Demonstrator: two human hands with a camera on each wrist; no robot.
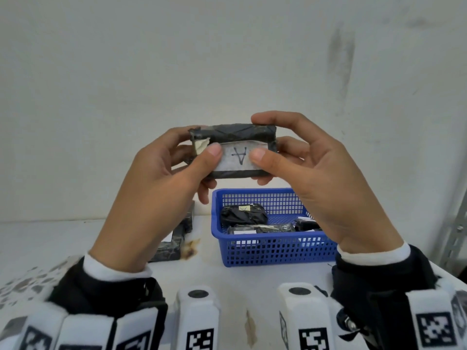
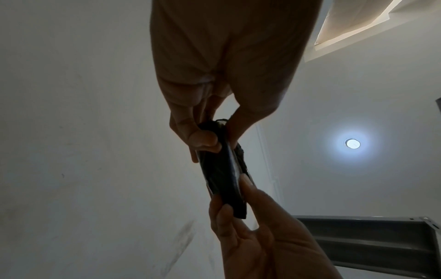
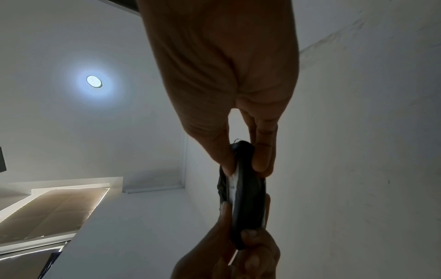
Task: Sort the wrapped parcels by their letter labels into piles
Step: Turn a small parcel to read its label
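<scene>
A flat black-wrapped parcel (image 1: pixel 237 140) with a white label reading "A" is held up in front of the wall, above the table. My left hand (image 1: pixel 161 188) pinches its left end, thumb on the label and fingers behind. My right hand (image 1: pixel 318 178) pinches the right end the same way. The left wrist view shows the parcel (image 2: pixel 222 177) edge-on between my left hand (image 2: pixel 203 136) above and my right hand (image 2: pixel 262 236) below. In the right wrist view the parcel (image 3: pixel 248 200) sits between my right hand (image 3: pixel 238 147) and my left hand (image 3: pixel 238 256).
A blue mesh basket (image 1: pixel 267 248) on the white table (image 1: pixel 227 281) holds several black parcels (image 1: pixel 242 215) with white labels. Left of it lies a pile of black parcels (image 1: pixel 174 241), partly hidden by my left hand. A grey metal shelf post (image 1: pixel 454 236) stands at the right.
</scene>
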